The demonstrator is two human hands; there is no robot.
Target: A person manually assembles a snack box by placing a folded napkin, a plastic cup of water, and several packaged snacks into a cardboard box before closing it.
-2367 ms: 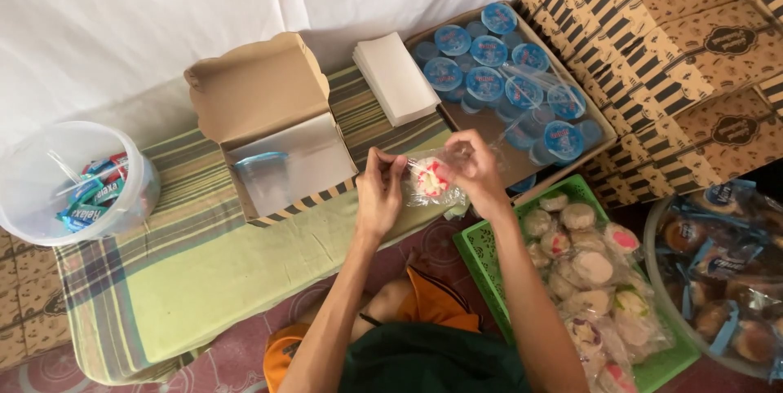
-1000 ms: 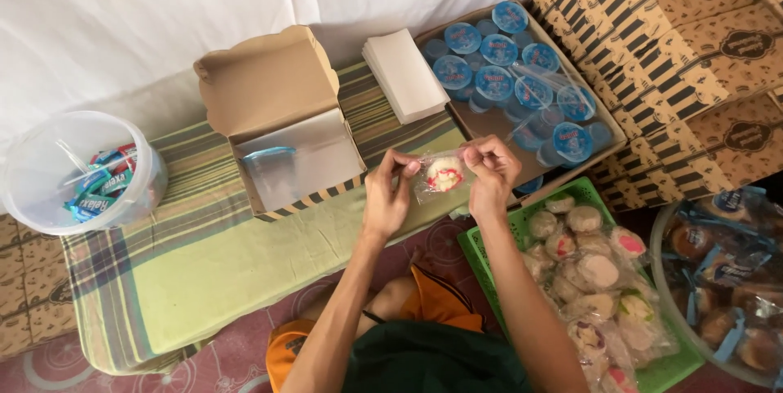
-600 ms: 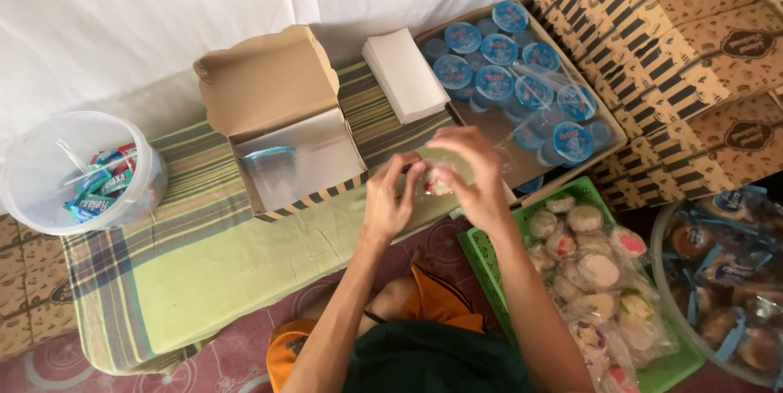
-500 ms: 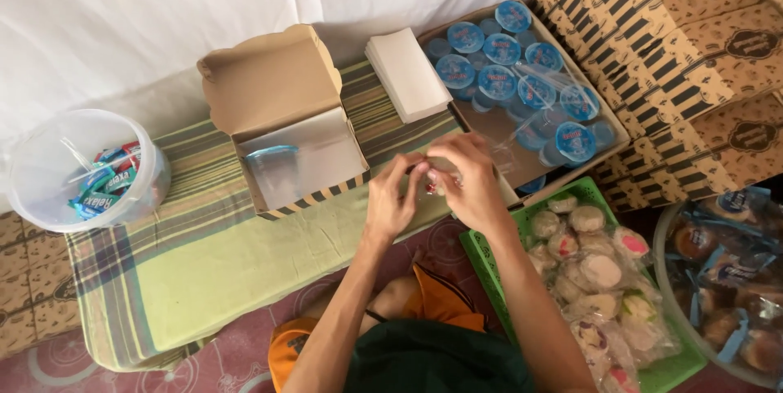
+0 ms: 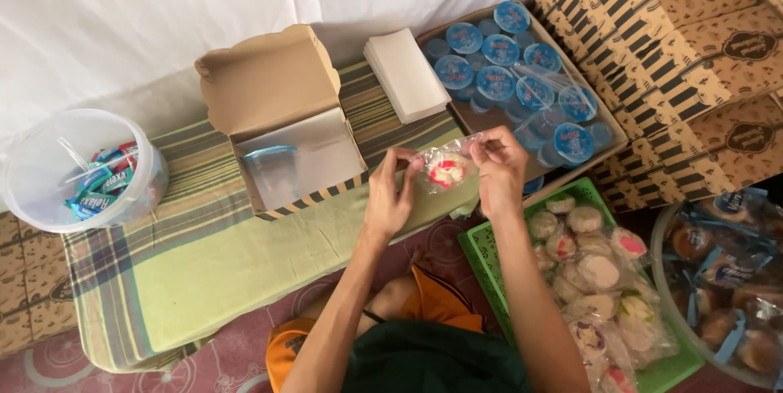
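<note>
Left hand (image 5: 389,197) and right hand (image 5: 499,166) pinch wrapped cake (image 5: 444,171) between them — best grip on wrapper corners, open box (image 5: 287,148) just left

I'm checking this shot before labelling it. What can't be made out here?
Head view only:
- Cake: its filling, blurred by clear wrap held between left hand and right hand.
- Open box: contents dim under the clear sheet.
- Bowl: cut by the right edge.

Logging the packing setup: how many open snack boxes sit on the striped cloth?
1. The open snack box stands on the striped cloth, lid up, left of both hands holding the wrapped cake. The printed boxes stacked at right are closed; more may lie out of view.
</note>
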